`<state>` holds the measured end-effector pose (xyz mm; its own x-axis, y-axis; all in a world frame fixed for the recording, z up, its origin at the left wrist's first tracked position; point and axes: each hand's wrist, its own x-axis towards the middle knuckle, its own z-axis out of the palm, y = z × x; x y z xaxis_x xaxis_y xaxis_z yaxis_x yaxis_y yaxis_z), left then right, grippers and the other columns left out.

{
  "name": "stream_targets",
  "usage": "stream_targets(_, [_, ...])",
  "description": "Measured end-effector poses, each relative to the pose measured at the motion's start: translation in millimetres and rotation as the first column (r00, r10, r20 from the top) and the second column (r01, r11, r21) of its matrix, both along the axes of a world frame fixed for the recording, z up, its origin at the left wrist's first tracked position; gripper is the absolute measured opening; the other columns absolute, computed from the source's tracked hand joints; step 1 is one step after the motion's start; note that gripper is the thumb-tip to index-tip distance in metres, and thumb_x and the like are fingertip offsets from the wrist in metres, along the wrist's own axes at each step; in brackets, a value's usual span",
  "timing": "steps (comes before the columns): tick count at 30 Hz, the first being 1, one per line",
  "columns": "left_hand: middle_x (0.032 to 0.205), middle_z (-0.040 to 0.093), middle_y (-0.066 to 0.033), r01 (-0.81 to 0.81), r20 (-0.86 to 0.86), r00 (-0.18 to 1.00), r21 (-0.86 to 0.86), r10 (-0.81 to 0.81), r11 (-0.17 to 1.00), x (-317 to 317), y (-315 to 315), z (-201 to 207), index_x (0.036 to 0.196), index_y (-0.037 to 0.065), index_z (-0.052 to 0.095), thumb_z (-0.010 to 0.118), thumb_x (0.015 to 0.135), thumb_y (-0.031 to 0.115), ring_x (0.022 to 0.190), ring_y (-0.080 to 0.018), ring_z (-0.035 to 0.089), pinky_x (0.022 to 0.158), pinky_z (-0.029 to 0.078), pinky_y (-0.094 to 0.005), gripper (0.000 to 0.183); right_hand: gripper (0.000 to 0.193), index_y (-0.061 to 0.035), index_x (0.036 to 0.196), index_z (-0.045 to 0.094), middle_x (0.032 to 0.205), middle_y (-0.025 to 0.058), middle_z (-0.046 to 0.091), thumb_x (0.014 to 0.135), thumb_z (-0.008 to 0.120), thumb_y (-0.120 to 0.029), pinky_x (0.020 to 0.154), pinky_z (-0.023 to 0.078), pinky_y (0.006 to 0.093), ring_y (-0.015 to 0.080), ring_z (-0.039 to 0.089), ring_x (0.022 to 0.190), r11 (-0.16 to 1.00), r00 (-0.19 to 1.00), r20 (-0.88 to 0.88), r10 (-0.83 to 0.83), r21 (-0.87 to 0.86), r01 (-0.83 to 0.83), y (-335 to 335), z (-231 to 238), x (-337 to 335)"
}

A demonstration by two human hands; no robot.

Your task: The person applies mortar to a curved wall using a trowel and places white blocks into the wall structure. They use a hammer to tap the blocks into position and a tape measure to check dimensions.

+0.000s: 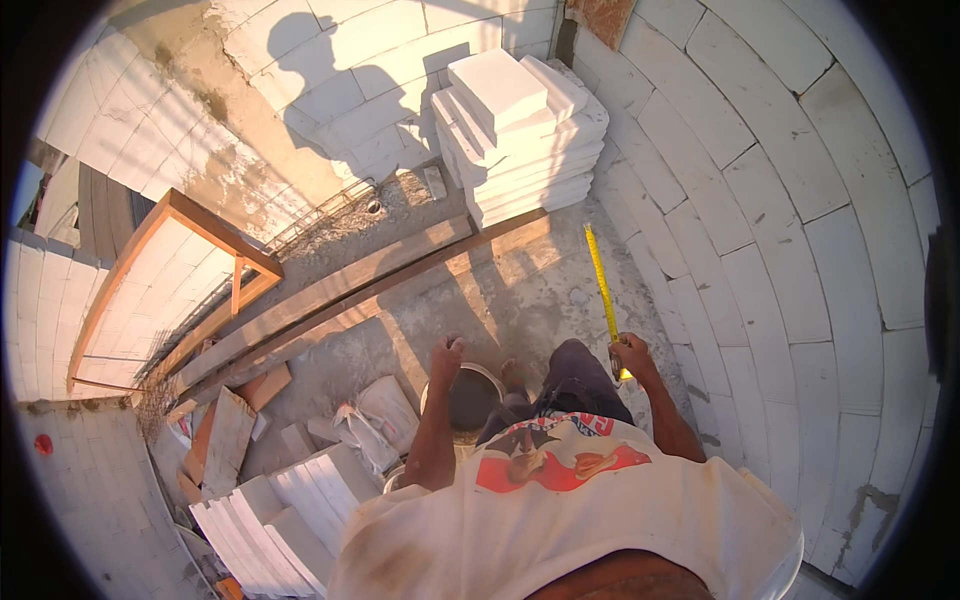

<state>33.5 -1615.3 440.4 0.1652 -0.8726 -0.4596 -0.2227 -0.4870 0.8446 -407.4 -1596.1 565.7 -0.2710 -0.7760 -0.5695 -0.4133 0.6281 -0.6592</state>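
Note:
A yellow tape measure (600,275) is gripped in my right hand (632,354), near the wall on the right. Its blade runs out away from me, over the grey floor. My left hand (447,354) is closed with the fingers curled in, above the rim of a round bucket (476,398) with a dark inside. Whatever those fingers may hold is too small to make out. The two hands are well apart, one on either side of my knee.
White blocks (530,135) are stacked in the far corner, more blocks (285,520) at lower left. Long wooden beams (330,290) cross the floor beside a wooden frame (225,235). Offcuts (228,440) and a crumpled sack (385,420) lie left. A block wall (760,250) rises right.

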Motion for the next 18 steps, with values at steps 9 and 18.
stream_targets(9, [0.079,0.066,-0.0035,-0.363,-0.157,0.819,0.604,0.552,0.710,5,99,-89,0.091,0.008,0.068,0.067,0.092,0.014,0.075,-0.0195,0.072,0.049,0.047,-0.0306,0.006,0.034,-0.0018,0.109,0.071,0.083,0.0028,0.066,0.094,0.071,-0.032,0.070,0.049,0.0310,0.0116,0.059,0.074,0.881,0.946,0.041,0.322,-0.380,-0.283,-347,61,55])
stream_targets(18, [0.078,0.071,-0.0142,0.149,0.413,0.807,0.549,-0.423,0.822,-68,194,-76,0.086,0.010,0.074,0.072,0.087,0.040,0.079,-0.0264,0.075,0.068,0.056,-0.0464,0.030,0.054,0.0035,0.119,0.068,0.087,0.0085,0.069,0.092,0.072,-0.043,0.062,0.055,0.0319,0.0154,0.066,0.071,0.849,0.849,0.130,0.513,-0.227,-0.478,-580,25,108])
